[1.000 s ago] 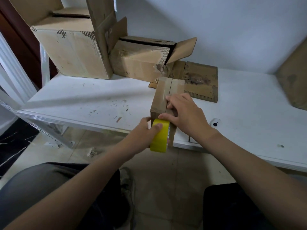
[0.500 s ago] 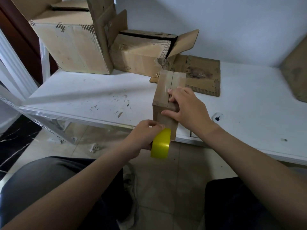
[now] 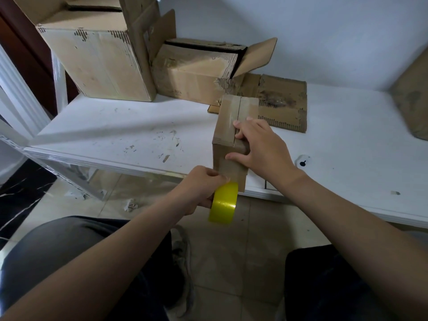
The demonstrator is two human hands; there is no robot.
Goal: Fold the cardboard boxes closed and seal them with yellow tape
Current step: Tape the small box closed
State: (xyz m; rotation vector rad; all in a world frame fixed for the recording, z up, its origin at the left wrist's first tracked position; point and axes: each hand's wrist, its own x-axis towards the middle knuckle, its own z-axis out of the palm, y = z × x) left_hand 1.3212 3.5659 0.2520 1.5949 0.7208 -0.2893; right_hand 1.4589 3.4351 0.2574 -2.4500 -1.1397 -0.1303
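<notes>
Your left hand (image 3: 201,188) grips the yellow tape roll (image 3: 223,203) just below the near face of the small box (image 3: 228,126) at the surface's (image 3: 115,126) front edge, while your right hand (image 3: 261,147) clamps that box, whose seam runs from 6 toward 12 o'clock.

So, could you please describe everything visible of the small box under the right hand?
The small cardboard box is brown, long and narrow, top flaps folded shut along a central seam, no yellow tape showing. It sits at the white table's front edge. The right hand grips its near end; the left hand holds the yellow tape roll by its front face.
</notes>
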